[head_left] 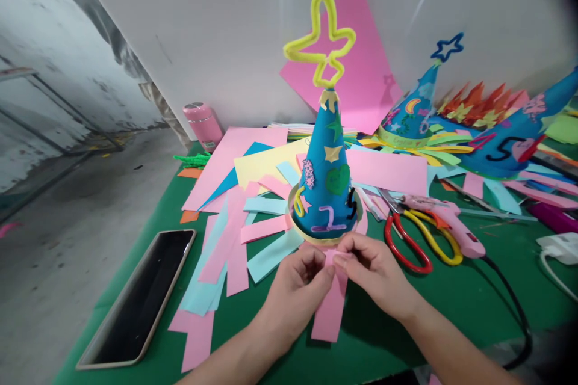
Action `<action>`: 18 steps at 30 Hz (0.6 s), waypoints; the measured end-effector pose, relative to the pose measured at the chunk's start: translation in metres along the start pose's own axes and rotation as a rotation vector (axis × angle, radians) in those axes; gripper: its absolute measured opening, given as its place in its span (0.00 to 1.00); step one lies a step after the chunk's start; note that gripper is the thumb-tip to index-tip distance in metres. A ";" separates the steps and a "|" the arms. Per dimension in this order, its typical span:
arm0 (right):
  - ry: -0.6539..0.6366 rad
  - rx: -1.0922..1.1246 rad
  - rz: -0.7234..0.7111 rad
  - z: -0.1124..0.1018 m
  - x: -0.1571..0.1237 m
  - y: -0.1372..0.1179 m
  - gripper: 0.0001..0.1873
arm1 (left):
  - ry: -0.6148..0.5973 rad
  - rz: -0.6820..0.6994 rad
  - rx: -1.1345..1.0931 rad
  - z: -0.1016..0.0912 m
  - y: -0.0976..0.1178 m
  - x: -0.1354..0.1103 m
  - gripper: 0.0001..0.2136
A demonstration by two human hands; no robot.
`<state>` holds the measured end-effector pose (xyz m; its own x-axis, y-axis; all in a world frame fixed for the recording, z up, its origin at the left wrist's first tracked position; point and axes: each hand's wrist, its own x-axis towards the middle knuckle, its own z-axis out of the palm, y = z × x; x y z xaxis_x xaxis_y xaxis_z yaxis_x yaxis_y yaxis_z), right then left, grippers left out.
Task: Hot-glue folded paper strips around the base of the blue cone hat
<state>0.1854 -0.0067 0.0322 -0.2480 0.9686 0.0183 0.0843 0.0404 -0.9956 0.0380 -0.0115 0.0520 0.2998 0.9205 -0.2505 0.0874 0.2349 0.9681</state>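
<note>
A blue paper cone hat (324,150) stands upright at the middle, topped by a yellow pipe-cleaner star (321,42) and dotted with stars, a heart and numbers. Around its base runs a pale yellow band (295,227), from which pink and light blue paper strips fan out to the left. Just in front of the band, my left hand (300,280) and my right hand (377,271) pinch the upper end of a pink paper strip (329,313) between thumbs and fingers. The strip's lower end hangs toward me. My fingers partly cover where the strip meets the band.
A phone (139,298) lies at the left. Loose paper strips (205,271) are spread beside the hat. To the right are scissors (409,243) and a pink glue gun (451,225) with a black cord. More cone hats (413,108) and a pink bottle (203,123) stand behind.
</note>
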 end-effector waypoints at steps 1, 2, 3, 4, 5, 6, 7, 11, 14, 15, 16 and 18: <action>-0.014 0.003 0.011 0.000 0.000 0.001 0.10 | 0.003 -0.011 -0.015 0.001 -0.002 0.001 0.11; -0.024 0.003 0.021 -0.001 0.000 0.002 0.10 | 0.004 -0.021 -0.029 0.002 -0.004 0.002 0.12; -0.025 0.003 0.028 -0.002 0.001 0.003 0.09 | 0.006 -0.030 -0.044 0.002 -0.006 0.003 0.12; -0.018 0.001 0.031 -0.003 0.001 0.004 0.09 | 0.007 -0.038 -0.059 0.002 -0.008 0.003 0.12; -0.007 -0.003 0.032 -0.003 0.001 0.005 0.08 | 0.006 -0.043 -0.075 0.002 -0.010 0.004 0.12; 0.010 -0.006 0.033 -0.003 0.002 0.006 0.08 | 0.006 -0.049 -0.090 0.002 -0.011 0.004 0.12; 0.025 -0.008 0.034 -0.003 0.002 0.006 0.08 | 0.006 -0.055 -0.103 0.001 -0.012 0.005 0.12; 0.035 -0.033 0.049 0.001 0.000 0.004 0.08 | 0.009 -0.059 -0.116 -0.001 -0.018 0.006 0.11; 0.075 -0.125 0.053 -0.007 -0.006 0.001 0.06 | 0.004 0.001 -0.028 -0.005 -0.022 0.006 0.11; 0.134 -0.188 0.047 -0.013 -0.009 0.002 0.07 | -0.002 0.031 0.007 -0.006 -0.024 0.006 0.10; 0.218 -0.272 0.035 -0.022 -0.013 0.004 0.07 | -0.003 0.061 0.039 -0.007 -0.025 0.006 0.10; 0.443 -0.500 -0.004 -0.044 -0.021 0.010 0.07 | -0.003 0.107 0.096 -0.008 -0.028 0.005 0.10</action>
<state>0.2336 -0.0162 0.0254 0.1615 0.9731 0.1641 0.5477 0.0499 -0.8352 0.0300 -0.0108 0.0241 0.3148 0.9378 -0.1462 0.1453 0.1046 0.9838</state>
